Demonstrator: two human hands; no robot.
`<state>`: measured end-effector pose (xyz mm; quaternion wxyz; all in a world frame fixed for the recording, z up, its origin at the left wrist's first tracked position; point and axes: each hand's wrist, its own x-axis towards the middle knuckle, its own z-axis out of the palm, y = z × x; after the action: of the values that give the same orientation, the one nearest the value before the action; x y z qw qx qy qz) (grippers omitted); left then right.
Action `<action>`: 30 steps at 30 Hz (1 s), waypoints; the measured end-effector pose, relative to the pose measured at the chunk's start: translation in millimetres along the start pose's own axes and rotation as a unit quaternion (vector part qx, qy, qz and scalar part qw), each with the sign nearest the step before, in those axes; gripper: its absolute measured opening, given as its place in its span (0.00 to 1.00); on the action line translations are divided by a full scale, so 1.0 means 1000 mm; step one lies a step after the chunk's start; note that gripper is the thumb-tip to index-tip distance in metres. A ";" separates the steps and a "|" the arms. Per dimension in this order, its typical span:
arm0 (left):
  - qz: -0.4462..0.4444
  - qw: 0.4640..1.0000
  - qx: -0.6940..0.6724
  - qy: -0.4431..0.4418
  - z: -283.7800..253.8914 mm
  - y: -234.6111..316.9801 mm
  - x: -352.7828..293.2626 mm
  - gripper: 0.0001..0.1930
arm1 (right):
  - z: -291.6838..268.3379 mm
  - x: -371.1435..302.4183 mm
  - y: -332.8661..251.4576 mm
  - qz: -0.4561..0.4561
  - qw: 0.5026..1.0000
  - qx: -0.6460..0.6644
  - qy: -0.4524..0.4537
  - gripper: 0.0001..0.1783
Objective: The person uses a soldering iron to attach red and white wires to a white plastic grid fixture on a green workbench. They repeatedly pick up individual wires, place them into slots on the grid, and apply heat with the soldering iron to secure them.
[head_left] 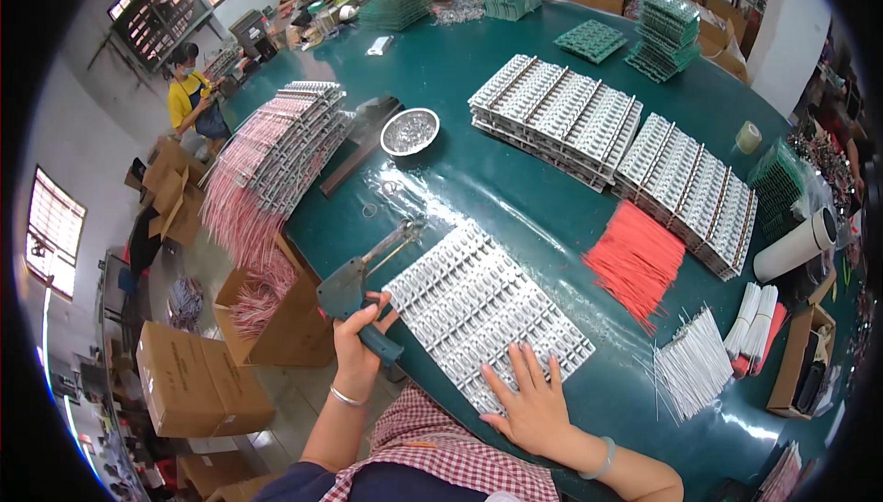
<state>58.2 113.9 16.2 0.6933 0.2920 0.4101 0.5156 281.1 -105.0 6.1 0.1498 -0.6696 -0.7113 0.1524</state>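
My left hand (357, 336) is closed round the handle of a dark teal pistol-grip tool (342, 287). Long thin metal parts stick out from the tool's front, over the table, and its exact kind is unclear. A silvery panel (487, 309) with rows of small metal pieces lies flat before me, its left edge close to my left fingertips. On the panel's near right part rests my right hand (535, 405), palm down with fingers spread. Beyond the panel is a white bowl (410, 132) of small shiny metal parts.
The green table (441, 187) bears stacked silvery panels (556, 115), a leaning stack with pink wires (280, 148), red wires (635, 263) and white wires (692, 364). Cartons (198, 380) stand on the floor at left. Other people work along the far side.
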 end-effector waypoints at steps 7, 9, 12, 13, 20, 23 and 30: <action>0.096 0.969 0.226 0.008 0.040 -0.009 0.002 0.17 | -0.013 0.012 0.008 0.016 0.996 0.080 0.033 0.40; 0.147 0.965 0.218 0.021 0.060 -0.016 -0.013 0.14 | -0.024 0.007 0.023 0.008 0.988 0.126 0.088 0.37; 0.157 0.969 0.193 0.001 0.063 -0.018 -0.023 0.17 | -0.045 0.004 0.070 0.087 0.961 0.058 0.256 0.32; 0.143 0.976 0.160 -0.019 0.063 -0.019 -0.023 0.18 | -0.053 0.004 0.086 0.127 0.943 0.005 0.307 0.29; 0.141 0.971 0.191 -0.024 0.046 -0.036 0.012 0.18 | -0.060 0.021 0.144 0.128 0.938 -0.138 0.291 0.24; 0.137 0.971 0.194 -0.017 0.045 -0.038 0.023 0.17 | -0.052 0.038 0.152 0.113 0.930 -0.188 0.294 0.22; 0.132 0.969 0.209 -0.016 0.040 -0.036 0.028 0.19 | -0.047 0.051 0.156 0.104 0.914 -0.240 0.311 0.16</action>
<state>114.3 131.0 -1.4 0.5492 0.4903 0.4553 0.5007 439.6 -44.8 -16.2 0.1817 -0.7689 -0.5704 -0.2247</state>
